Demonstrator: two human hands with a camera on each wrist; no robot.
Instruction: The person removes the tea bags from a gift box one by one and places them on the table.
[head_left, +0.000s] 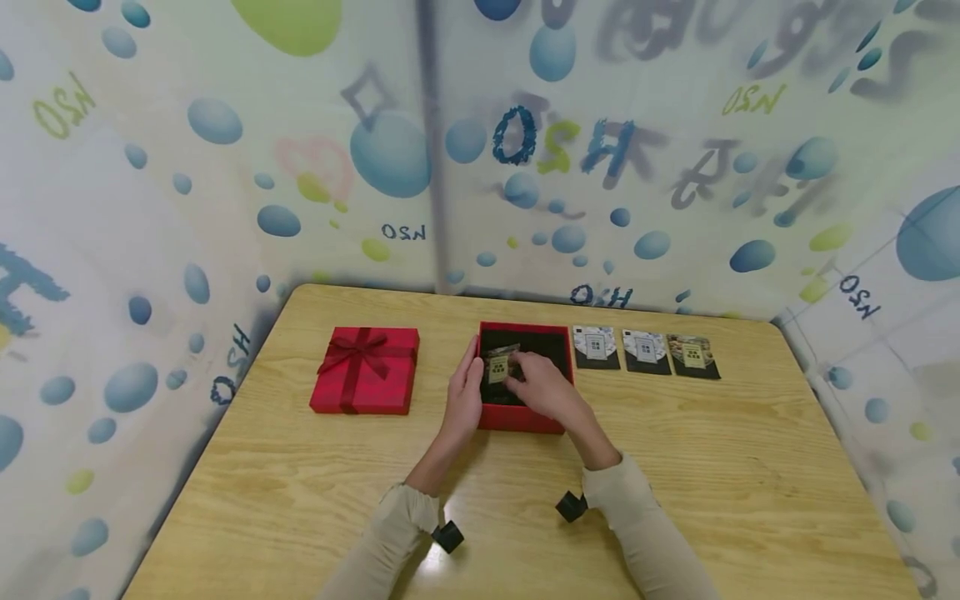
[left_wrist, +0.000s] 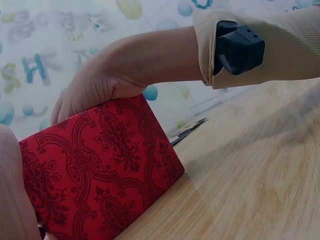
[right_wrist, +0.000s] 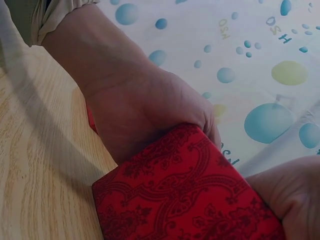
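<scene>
Left hand [head_left: 463, 396] clamped on left wall of open red box [head_left: 521, 419], thumb at the rim. Right hand [head_left: 546, 387] dips inside, fingers pinching the right edge of dark packet [head_left: 497, 368] with yellowish label. Packet sits between the two hands, inside the box, over dark lining [head_left: 551, 343]. Hands apart from each other, one on the wall, one in the box. Just right of right hand, beyond the box wall: three packets [head_left: 647, 352] in a row, flat on bench [head_left: 675, 467]. Left of left hand, well apart from the box: red lid [head_left: 324, 400] with dark red ribbon bow [head_left: 360, 354]. Box outside has dark ornate pattern. Ahead of hands: bubble-print wall [head_left: 390, 158].
</scene>
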